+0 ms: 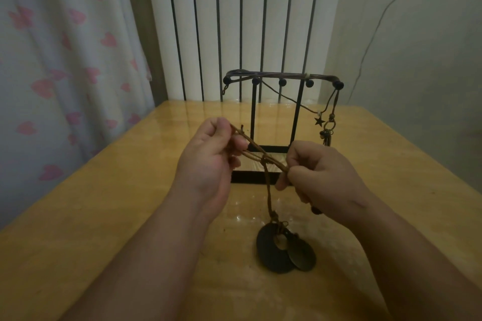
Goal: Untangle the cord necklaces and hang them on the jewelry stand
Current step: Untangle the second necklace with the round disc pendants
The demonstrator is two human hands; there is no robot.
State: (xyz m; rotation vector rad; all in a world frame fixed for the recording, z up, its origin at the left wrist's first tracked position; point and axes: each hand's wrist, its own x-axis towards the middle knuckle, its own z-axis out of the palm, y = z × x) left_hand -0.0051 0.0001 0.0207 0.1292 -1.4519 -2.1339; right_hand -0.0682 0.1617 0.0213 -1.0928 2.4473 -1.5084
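Cord (254, 147) stretched between your two hands, above the table (104, 203) and just in front of the stand (252, 112). Your left hand (208, 154) has its fingers curled and pinches the doubled strands at the upper end. Your right hand (323, 177) pinches the lower end between thumb and forefinger, with the other fingers folded under. From a knot (264, 160) midway between them, one length drops to the pendant (284, 250), two overlapping discs at the table surface. Whether they rest on it or hang just clear cannot be told.

Expect the cord to be light, limp and somewhat grippy, so it should hold in a fingertip pinch but will bind on itself if pulled hard. The discs look like the only real weight, and they will likely swing and drag the loop downward. Take hold close on either side of the knot rather than at the pendant. One necklace with a star (318, 121) already hangs from the stand.
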